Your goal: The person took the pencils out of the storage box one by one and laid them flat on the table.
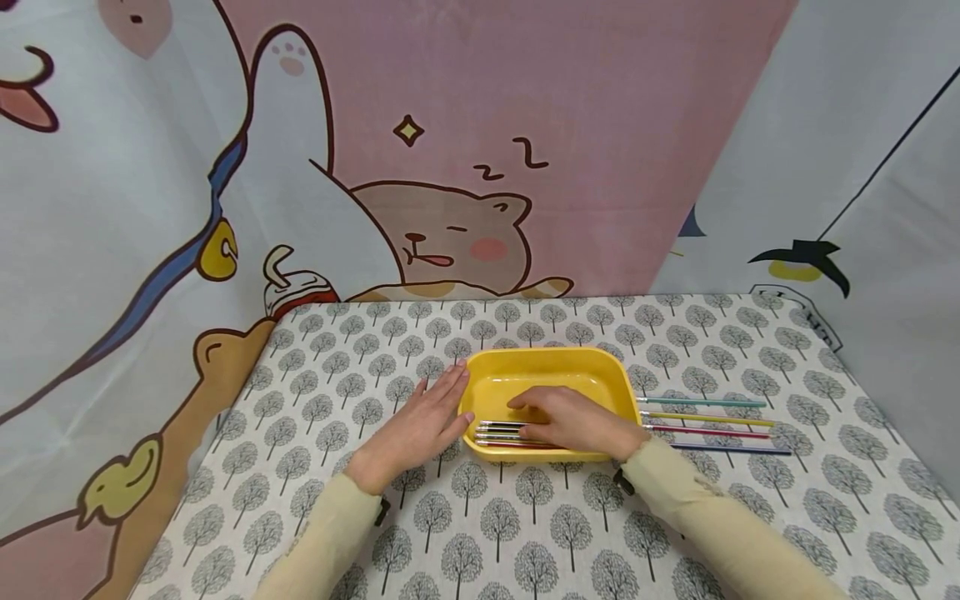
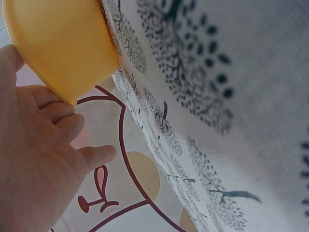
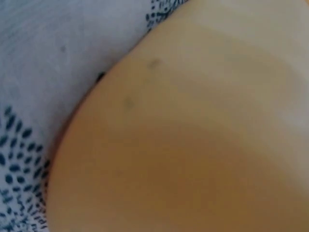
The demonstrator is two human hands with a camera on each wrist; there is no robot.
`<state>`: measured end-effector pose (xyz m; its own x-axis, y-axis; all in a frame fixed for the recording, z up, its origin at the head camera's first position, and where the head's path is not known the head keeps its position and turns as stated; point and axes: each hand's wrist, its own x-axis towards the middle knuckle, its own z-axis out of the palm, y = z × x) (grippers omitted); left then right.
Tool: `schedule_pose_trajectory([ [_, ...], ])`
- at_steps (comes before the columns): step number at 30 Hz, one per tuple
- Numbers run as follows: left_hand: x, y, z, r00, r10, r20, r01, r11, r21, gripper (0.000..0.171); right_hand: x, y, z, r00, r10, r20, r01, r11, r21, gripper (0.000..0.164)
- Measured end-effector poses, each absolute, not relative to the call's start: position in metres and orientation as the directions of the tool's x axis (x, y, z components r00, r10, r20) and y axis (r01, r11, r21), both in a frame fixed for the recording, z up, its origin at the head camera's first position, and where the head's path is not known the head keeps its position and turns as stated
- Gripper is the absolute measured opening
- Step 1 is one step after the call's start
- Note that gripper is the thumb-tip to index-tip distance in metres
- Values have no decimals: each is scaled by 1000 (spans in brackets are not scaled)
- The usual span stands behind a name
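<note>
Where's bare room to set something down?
Bare tablecloth shows left of the left hand, between the sleeves, and beyond the yellow tray. Crowded: the tray's near side, with pencils and the right hand, and right of the tray, four loose pencils.

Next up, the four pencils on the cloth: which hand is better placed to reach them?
Right, I'd judge. The right hand is over the yellow tray, nearer the four pencils lying beyond its right end; the left hand touches the tray's opposite end.

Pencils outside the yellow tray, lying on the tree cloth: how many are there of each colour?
Teal pencil: 1
Yellow pencil: 1
Pinkish-red pencil: 1
Dark blue pencil: 1
Total outside the yellow tray: 4
</note>
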<state>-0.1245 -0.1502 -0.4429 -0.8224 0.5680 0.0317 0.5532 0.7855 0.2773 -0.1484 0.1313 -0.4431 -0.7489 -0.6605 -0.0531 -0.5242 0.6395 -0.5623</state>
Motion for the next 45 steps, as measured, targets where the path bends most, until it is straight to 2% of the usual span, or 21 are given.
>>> schedule_pose_trajectory([
  [10,-124,-151,-444,-827,562,28,547,792,272,69,-150,130,-447,-740,-668,-73,-517,635,-574,37],
  [31,-124,-150,-444,-826,563,27,548,791,272,69,-153,133,-448,-746,-658,-96,-511,660,-552,10],
  [45,-123,-150,-442,-825,564,32,550,790,271,70,-153,135,-449,-736,-674,-64,-534,636,-556,12],
])
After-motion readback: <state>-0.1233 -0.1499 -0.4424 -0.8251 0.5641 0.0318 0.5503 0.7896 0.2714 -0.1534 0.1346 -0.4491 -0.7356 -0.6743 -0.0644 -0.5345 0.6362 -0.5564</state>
